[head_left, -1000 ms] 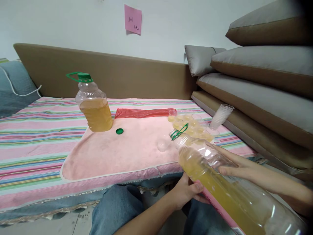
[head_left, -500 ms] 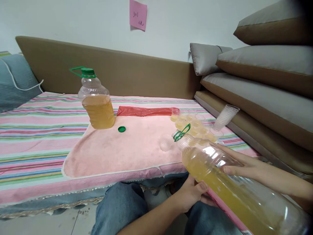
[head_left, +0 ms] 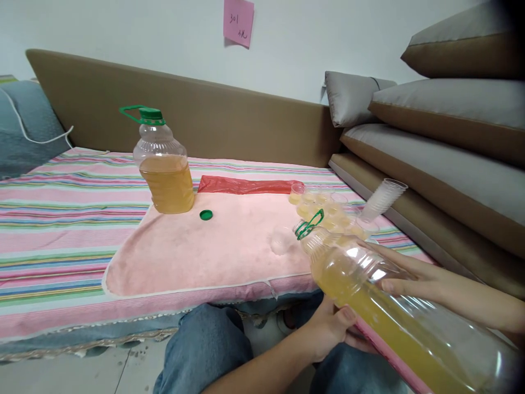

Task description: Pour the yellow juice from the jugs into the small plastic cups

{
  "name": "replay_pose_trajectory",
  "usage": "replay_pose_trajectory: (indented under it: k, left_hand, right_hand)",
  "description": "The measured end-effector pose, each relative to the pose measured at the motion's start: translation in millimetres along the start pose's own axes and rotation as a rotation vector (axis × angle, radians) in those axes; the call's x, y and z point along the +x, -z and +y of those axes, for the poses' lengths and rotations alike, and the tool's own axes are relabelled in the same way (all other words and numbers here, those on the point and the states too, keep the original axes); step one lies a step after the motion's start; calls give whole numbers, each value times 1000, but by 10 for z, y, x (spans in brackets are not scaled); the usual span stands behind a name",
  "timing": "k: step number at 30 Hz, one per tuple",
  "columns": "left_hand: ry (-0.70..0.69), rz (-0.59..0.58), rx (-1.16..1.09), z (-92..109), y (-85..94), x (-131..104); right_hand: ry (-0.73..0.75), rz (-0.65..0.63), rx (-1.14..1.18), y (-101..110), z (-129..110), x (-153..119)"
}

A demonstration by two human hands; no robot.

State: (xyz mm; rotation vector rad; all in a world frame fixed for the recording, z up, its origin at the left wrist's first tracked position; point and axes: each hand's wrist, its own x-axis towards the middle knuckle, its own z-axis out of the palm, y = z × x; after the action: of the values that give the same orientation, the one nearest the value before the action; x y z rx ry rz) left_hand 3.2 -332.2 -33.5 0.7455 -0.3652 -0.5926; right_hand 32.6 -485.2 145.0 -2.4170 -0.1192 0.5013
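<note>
Since the earlier frames the view swings slightly, and the mouth of the large, ribbed clear plastic bottle of yellow liquid [head_left: 369, 295] sits a little lower and nearer relative to the small, round clear plastic cup [head_left: 281, 242] on the pale pink cloth [head_left: 184, 257]. The bottle lies tilted at the near right, its uncapped neck and green ring handle [head_left: 315, 225] pointing to the far left.

Both hands are closed around it: the left hand [head_left: 330, 331] supports the underside below the shoulder, the right hand [head_left: 410, 280] presses on the upper side of the body. It looks heavy, with liquid free to slosh, and the thin wall probably flexes under a squeeze; smooth plastic could slip if wet. Broad holds on the ribbed body, one below and one above, seem safest. The cup looks light, easily tipped or crushed, and best held low.
</note>
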Motion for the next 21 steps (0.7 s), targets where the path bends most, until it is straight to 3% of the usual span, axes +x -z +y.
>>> replay_pose_trajectory:
  k: [21]
  left_hand:
    - [19,-1,-28,53,-1,25]
  right_hand:
    - [32,-38,-66,-2,-82,109]
